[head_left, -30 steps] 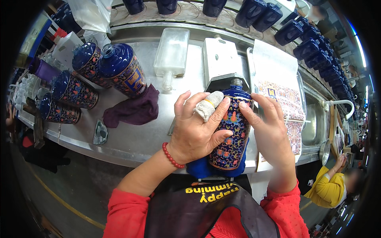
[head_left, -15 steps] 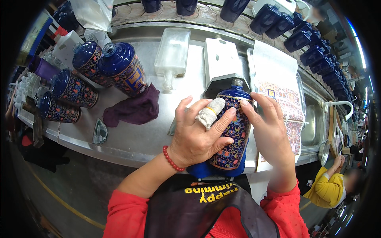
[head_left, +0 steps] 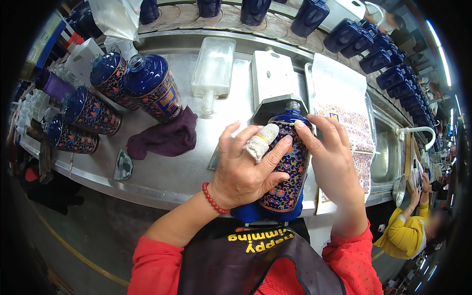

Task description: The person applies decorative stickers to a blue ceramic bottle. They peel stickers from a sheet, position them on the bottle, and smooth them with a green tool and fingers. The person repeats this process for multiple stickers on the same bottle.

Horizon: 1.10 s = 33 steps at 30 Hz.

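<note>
A dark blue glass bottle [head_left: 287, 184] with a colourful floral wrap leans back in front of me, its neck pointing away. Below it shows a blue cloth or pad [head_left: 246, 212]. My left hand [head_left: 246, 169] lies over its left side, fingers spread and stretched out. One of those fingers wears a grey fabric finger cover [head_left: 259, 142]. At the bottle's upper right, my right hand [head_left: 334, 152] touches the shoulder with thumb and forefinger, its other fingers extended. Beyond the neck sits a dark angular block [head_left: 280, 107] against a white box-like piece [head_left: 273, 73].
Several decorated blue bottles [head_left: 150, 81] stand at the left, near a purple cloth [head_left: 169, 135]. A clear square bottle [head_left: 214, 69] lies behind. Printed floral sheets [head_left: 361, 169] are at the right, before a metal sink [head_left: 386, 147]. Plain blue bottles [head_left: 309, 17] line a conveyor [head_left: 187, 22].
Plain bottles on the conveyor have moved left. Both my hands stay almost in place on the bottle. At far right, a person in yellow has raised their hands.
</note>
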### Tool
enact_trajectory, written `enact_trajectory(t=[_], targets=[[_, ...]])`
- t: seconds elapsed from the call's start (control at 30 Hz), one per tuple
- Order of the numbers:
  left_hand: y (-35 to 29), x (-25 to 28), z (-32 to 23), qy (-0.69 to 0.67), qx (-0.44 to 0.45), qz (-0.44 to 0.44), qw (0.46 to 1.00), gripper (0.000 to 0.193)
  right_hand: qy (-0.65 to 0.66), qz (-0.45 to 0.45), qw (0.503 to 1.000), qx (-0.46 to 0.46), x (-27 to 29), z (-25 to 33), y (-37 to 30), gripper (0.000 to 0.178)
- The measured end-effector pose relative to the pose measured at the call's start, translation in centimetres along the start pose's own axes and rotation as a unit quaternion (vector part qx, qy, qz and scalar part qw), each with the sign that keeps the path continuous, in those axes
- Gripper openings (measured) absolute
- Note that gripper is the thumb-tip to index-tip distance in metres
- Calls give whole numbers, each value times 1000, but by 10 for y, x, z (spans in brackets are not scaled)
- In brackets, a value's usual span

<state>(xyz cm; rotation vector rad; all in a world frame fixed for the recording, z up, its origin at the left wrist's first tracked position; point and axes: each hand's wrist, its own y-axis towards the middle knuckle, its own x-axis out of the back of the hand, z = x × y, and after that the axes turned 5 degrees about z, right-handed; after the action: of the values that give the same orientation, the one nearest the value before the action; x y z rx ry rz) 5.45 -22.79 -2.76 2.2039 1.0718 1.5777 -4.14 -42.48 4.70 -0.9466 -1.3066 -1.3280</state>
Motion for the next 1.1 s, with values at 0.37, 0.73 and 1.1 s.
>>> enact_trajectory(t=[0.37,0.73,1.1], targets=[[0,-1,0,-1,-5,0,1000,57,-14,11,1000,-3,-2,3,1,61],[-5,-3,11,-63,16,-12,998,68,-24,-9,1000,-11,-1,5,-9,61],[-18,-2,0,-23,15,17,999,74,-25,11,999,-33,-10,14,-28,68]])
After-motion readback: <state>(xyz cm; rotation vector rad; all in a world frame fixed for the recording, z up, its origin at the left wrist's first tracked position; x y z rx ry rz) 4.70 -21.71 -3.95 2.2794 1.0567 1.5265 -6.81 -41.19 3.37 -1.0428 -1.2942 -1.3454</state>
